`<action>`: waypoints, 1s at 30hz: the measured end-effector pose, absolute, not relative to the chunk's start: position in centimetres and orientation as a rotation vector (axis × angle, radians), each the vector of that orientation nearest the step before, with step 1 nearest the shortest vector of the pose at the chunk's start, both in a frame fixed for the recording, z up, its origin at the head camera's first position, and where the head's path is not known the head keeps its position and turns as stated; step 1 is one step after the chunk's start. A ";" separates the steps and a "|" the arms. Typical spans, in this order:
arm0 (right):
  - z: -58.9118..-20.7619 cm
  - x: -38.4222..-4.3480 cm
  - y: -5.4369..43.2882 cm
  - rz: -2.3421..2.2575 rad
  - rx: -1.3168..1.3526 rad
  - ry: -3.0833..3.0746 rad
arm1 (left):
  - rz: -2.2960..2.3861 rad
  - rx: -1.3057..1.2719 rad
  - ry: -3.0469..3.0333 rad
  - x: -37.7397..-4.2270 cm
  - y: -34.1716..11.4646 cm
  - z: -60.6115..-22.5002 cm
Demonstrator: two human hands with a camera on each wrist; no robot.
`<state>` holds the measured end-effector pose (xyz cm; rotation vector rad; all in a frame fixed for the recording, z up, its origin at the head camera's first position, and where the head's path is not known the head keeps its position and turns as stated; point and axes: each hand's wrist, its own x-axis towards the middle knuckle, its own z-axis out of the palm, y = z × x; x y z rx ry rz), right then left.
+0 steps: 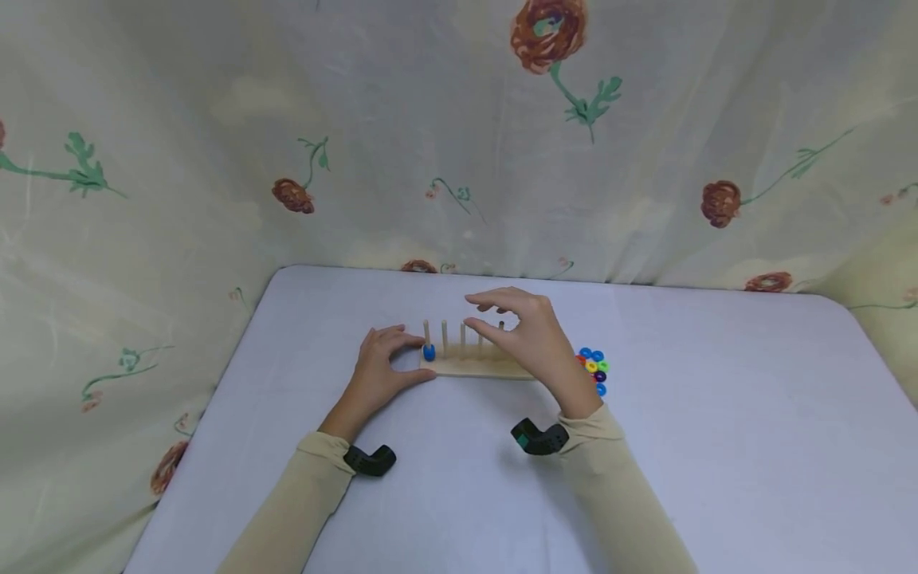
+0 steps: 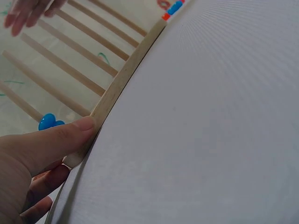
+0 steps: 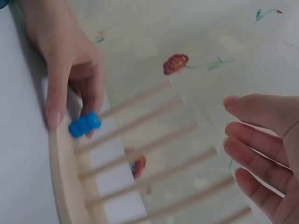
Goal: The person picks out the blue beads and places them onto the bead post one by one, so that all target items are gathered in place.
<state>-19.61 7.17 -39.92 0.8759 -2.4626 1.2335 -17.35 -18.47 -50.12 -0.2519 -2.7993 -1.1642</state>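
A wooden peg board [image 1: 466, 367] with a row of upright pegs lies on the table. My left hand [image 1: 376, 360] grips its left end, the thumb along the front edge and the fingers behind. On the leftmost peg, down at the base, sits a blue knobbed bead [image 1: 429, 352]; the right wrist view shows its rounded lobes close to the left fingers. Over the right half of the board hovers my right hand [image 1: 534, 328], thumb and fingers spread apart with nothing between them. Its fingertips are near the tops of the middle pegs, which carry no beads.
To the right of the board, partly behind the right wrist, lies a cluster of small coloured beads [image 1: 592, 367] in blue, red, yellow, green and dark tones. A white cloth covers the table [image 1: 445, 494]. Behind it hangs a flowered curtain [image 1: 387, 159].
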 end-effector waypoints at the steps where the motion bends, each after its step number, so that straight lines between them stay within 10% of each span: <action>1: -40.0 -19.5 7.7 1.239 0.865 -2.468 | -1.170 -0.245 -2.800 -17.3 -18.5 -50.1; 30: -43.8 -16.7 21.1 1.013 0.617 -2.687 | -1.198 -0.233 -2.797 -17.1 -18.2 -49.8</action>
